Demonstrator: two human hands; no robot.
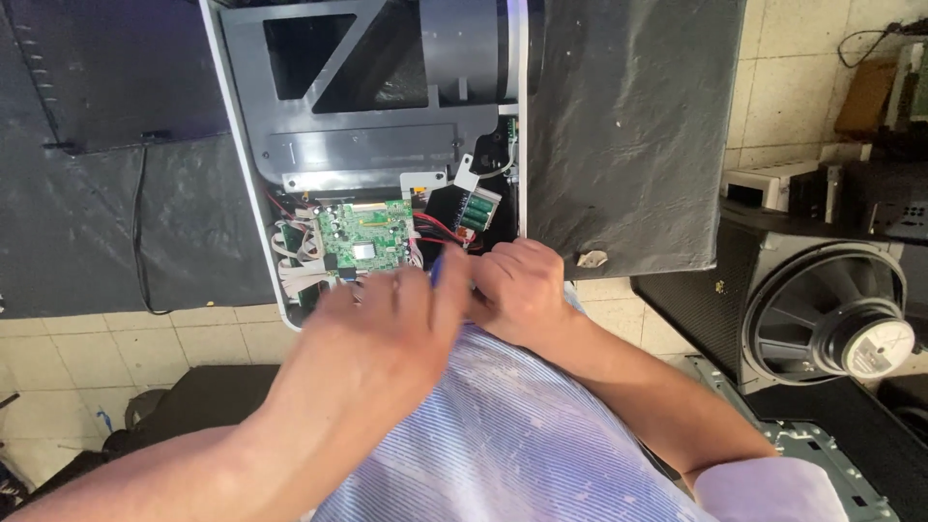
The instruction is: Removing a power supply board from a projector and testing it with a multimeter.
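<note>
An opened device with a white frame (244, 164) and a grey plastic inner shell (367, 145) lies in front of me. In its lower part sit a green circuit board (365, 237), red and black wires (435, 230) and a small board with green cylinders (476, 211). My left hand (387, 324) is motion-blurred over the device's lower edge, its fingers closed around a small blue tool (437, 268). My right hand (522, 290) is curled into a fist right beside it, touching the left; what is inside the fist is hidden.
Dark cloth (628, 126) covers the surface around the device. A large loudspeaker (831, 314) in a black cabinet stands at the right, with more equipment (773, 184) behind it. A black cable (140, 232) hangs at the left over a tiled floor (116, 338).
</note>
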